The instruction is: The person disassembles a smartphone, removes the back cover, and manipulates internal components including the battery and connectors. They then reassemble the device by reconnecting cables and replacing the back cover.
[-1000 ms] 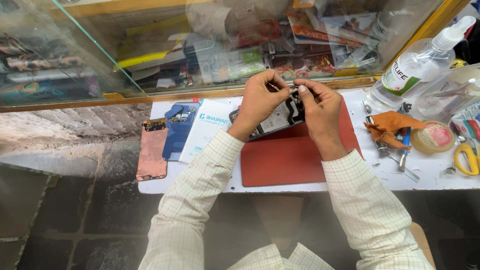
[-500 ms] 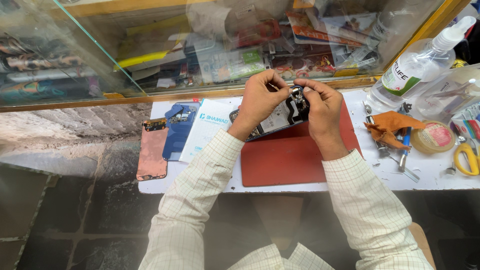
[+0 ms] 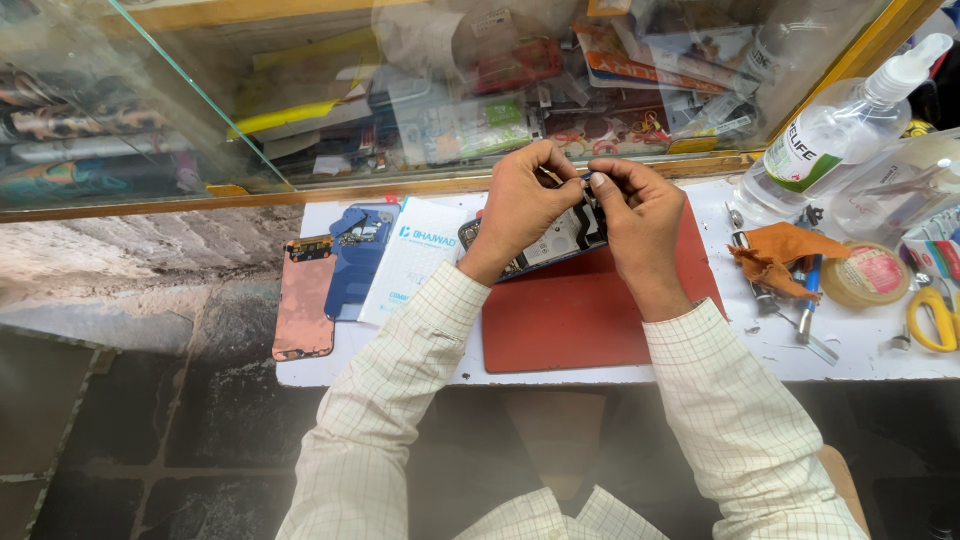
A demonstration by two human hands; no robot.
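Note:
An opened mobile phone with its back removed and inner parts exposed is held over a red work mat. My left hand grips the phone's upper left side. My right hand holds its right end, fingertips pinched at the top edge where the two hands meet. What the fingertips pinch is too small to tell. Both arms wear a pale checked shirt.
Left of the mat lie a copper-coloured plate, a blue phone part and a white card. To the right are an orange cloth, small tools, a tape roll, yellow scissors and a spray bottle. A glass case stands behind.
The hands and phone stay over the mat with only slight finger shifts at the phone's top edge.

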